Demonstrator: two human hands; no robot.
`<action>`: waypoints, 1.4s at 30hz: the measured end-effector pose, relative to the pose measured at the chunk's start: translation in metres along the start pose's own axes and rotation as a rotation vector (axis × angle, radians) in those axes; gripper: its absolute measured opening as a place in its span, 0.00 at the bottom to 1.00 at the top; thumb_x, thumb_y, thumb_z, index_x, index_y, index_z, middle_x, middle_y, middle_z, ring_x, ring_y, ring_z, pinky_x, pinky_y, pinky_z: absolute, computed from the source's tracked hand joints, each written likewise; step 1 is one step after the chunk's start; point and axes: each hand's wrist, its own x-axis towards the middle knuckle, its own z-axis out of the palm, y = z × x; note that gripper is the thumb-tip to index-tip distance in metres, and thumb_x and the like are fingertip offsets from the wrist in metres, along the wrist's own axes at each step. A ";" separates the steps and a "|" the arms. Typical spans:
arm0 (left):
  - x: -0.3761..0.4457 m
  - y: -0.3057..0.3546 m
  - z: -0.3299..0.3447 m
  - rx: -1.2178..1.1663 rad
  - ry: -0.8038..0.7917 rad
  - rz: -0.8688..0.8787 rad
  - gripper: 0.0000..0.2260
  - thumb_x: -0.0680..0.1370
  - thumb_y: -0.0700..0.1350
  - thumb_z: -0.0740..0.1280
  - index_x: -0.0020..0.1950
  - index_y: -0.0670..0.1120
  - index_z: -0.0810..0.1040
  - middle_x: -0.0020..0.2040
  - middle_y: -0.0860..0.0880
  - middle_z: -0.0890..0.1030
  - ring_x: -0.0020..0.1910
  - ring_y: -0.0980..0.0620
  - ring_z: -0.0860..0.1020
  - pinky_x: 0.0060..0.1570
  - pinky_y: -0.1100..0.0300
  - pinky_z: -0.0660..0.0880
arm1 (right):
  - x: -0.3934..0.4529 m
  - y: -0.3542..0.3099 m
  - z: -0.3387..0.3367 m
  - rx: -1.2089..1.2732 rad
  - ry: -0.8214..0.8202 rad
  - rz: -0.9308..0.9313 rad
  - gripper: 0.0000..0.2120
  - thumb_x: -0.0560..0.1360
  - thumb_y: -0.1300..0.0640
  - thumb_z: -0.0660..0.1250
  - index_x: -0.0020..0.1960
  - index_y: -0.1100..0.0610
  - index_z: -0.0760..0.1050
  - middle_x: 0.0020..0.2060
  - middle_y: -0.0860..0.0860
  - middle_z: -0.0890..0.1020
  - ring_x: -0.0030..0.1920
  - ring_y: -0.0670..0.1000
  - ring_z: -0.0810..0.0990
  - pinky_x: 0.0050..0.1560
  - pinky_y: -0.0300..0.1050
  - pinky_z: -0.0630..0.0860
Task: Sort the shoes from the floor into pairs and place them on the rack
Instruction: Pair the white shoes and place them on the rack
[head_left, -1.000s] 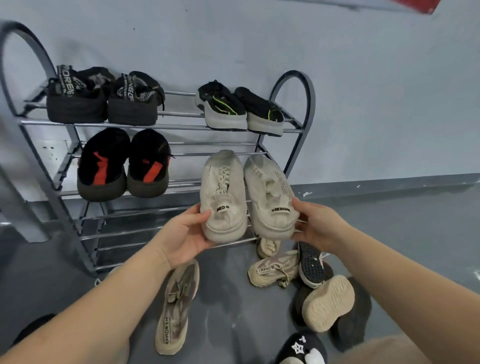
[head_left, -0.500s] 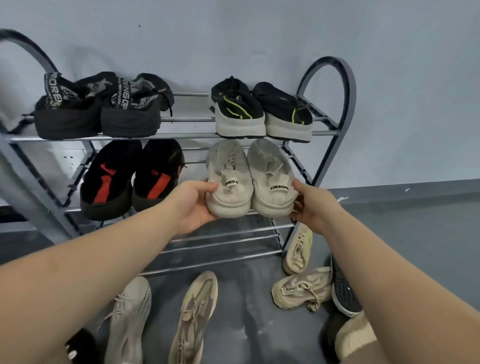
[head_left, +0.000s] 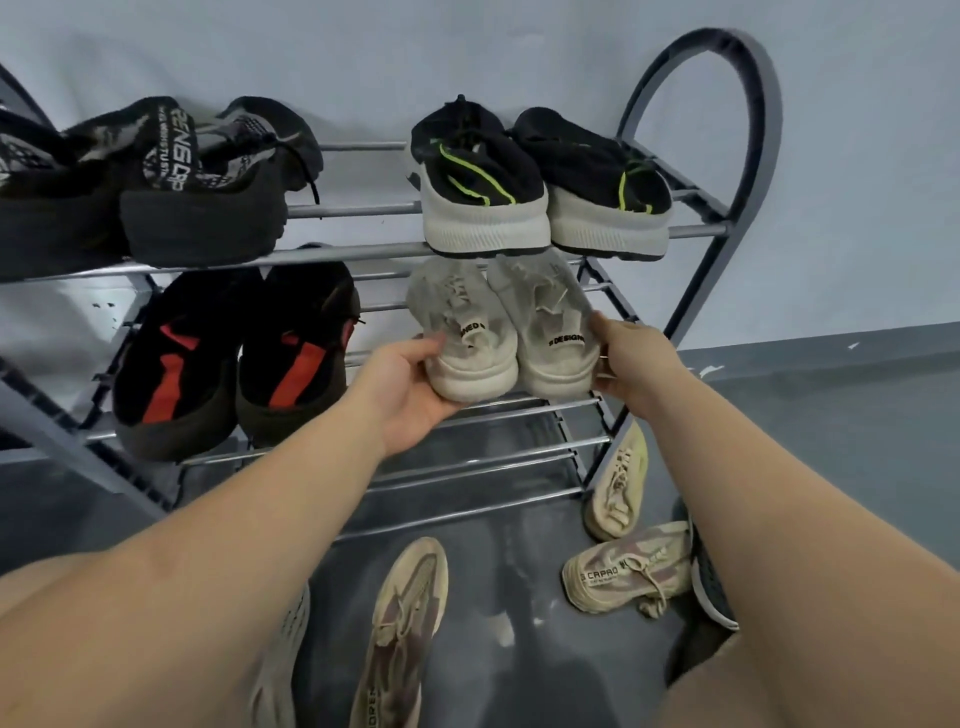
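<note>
Two off-white sneakers lie side by side, toes inward, on the right half of the middle shelf of a grey metal rack (head_left: 748, 171). My left hand (head_left: 410, 384) grips the heel of the left white sneaker (head_left: 467, 338). My right hand (head_left: 631, 361) holds the heel side of the right white sneaker (head_left: 550, 332). Both heels stick out over the shelf's front bar. A black pair with green stripes (head_left: 530, 187) sits on the top shelf directly above them.
A black patterned pair (head_left: 171, 182) fills the top left and a black-and-red pair (head_left: 234, 358) the middle left. The bottom shelf (head_left: 467, 467) holds nothing. Several beige sneakers (head_left: 623, 571) and a dark shoe lie on the grey floor by the rack's right leg.
Both hands carried the white pair up and forward from in front of the rack onto the middle shelf. The view moved closer to the rack.
</note>
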 end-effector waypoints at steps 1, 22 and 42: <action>0.002 0.002 -0.002 -0.003 -0.010 0.003 0.17 0.81 0.40 0.55 0.69 0.39 0.69 0.64 0.41 0.77 0.61 0.43 0.77 0.53 0.46 0.76 | 0.003 0.000 0.001 0.007 -0.003 0.000 0.11 0.80 0.54 0.61 0.41 0.57 0.74 0.35 0.53 0.77 0.35 0.51 0.76 0.34 0.44 0.75; 0.013 0.008 0.008 0.321 0.013 0.003 0.15 0.81 0.44 0.60 0.67 0.45 0.68 0.58 0.47 0.78 0.53 0.46 0.79 0.43 0.46 0.80 | 0.022 0.007 0.001 -0.288 0.039 -0.075 0.21 0.80 0.46 0.56 0.49 0.62 0.77 0.42 0.59 0.76 0.44 0.57 0.77 0.58 0.60 0.77; -0.037 -0.031 -0.005 1.982 0.202 0.535 0.37 0.79 0.60 0.56 0.78 0.43 0.42 0.79 0.44 0.44 0.77 0.44 0.43 0.76 0.51 0.46 | -0.078 0.037 -0.034 -1.092 -0.249 -0.294 0.36 0.78 0.40 0.58 0.78 0.50 0.45 0.78 0.51 0.54 0.77 0.52 0.55 0.74 0.48 0.56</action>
